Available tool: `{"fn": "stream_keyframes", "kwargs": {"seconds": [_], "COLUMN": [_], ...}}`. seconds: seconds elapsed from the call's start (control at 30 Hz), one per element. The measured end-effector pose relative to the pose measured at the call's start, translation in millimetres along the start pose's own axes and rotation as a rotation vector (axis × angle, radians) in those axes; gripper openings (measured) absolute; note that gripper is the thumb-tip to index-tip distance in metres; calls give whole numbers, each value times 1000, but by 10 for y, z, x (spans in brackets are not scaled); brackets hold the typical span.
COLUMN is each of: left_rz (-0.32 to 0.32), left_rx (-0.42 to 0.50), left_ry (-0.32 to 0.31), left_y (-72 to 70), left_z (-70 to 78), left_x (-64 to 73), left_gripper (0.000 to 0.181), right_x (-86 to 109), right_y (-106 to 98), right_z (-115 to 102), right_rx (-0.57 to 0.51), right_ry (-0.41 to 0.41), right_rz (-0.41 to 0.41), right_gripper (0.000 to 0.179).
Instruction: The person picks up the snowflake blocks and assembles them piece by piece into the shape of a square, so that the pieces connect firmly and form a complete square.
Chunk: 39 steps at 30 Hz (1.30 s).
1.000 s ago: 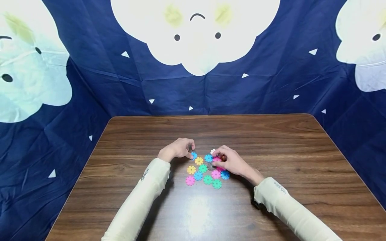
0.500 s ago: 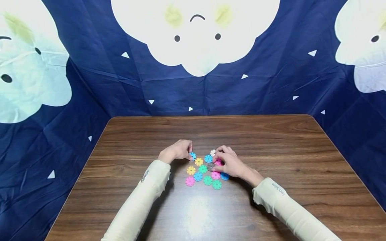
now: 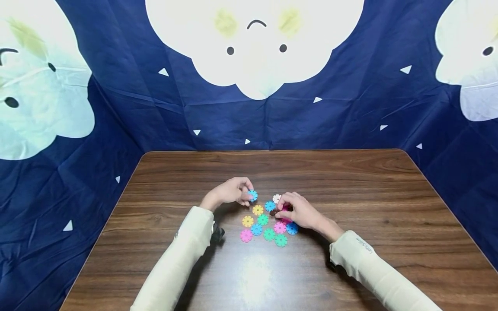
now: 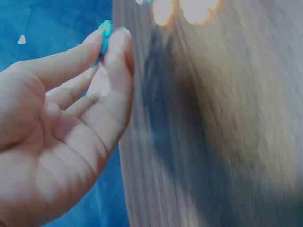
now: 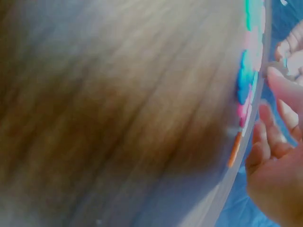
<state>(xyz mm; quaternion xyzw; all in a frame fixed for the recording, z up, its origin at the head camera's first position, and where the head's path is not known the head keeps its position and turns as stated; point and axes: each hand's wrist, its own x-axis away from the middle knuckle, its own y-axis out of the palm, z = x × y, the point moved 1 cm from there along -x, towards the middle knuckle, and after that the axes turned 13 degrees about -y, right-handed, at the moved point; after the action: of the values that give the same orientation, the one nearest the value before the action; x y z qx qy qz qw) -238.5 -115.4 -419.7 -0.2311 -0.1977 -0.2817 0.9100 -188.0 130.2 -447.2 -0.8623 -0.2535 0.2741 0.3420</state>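
Note:
My left hand (image 3: 231, 191) pinches a blue interlocking disc (image 3: 253, 195) with a notched rim. In the left wrist view this disc (image 4: 105, 37) shows edge-on between thumb and fingertips, raised over the table. Over the right side of the disc cluster, my right hand (image 3: 304, 212) pinches a dark interlocking disc (image 3: 273, 212) between thumb and finger. Its thumb and curled fingers also appear in the right wrist view, where that disc (image 5: 275, 66) is blurred. A pink disc (image 3: 287, 216) lies partly hidden beneath the right hand. Just beyond its fingers is a white disc (image 3: 276, 198).
Between and in front of the hands lie several flat discs, including a yellow disc (image 3: 247, 221), a green disc (image 3: 281, 240) and a pink disc (image 3: 246, 235). They rest on a brown wooden table (image 3: 163, 172). A blue cloth (image 3: 218, 116) with cloud prints stands behind and beside it.
The left hand has taken hold of the blue disc and raised it from the table. The right hand has closed its fingertips on the dark disc, tilting it up from the cluster.

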Motion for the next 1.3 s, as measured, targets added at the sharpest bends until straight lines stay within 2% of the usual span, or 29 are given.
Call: {"fn": "stream_keyframes", "kwargs": {"seconds": [0.13, 0.27, 0.4, 0.6, 0.97, 1.3], "left_rz": [-40, -37, -47, -46, -69, -1], "left_rx": [145, 215, 274, 314, 326, 259], "left_ry": [-10, -23, -29, -36, -1, -17], "left_y": [33, 89, 171, 266, 340, 383], "left_z": [36, 106, 205, 296, 319, 327], "left_x": [12, 41, 84, 115, 104, 102], "left_gripper": [16, 17, 17, 15, 17, 15], "right_x": [5, -14, -28, -43, -34, -5], "right_y": [-63, -108, -145, -198, -207, -159], "right_z": [-5, -8, -23, -72, -101, -129], "right_rx": [-89, -103, -90, -103, -57, -10], "right_ry": [72, 55, 33, 29, -34, -69], "right_rz": [122, 255, 328, 353, 338, 348], "right_gripper": [14, 13, 11, 9, 8, 8]}}
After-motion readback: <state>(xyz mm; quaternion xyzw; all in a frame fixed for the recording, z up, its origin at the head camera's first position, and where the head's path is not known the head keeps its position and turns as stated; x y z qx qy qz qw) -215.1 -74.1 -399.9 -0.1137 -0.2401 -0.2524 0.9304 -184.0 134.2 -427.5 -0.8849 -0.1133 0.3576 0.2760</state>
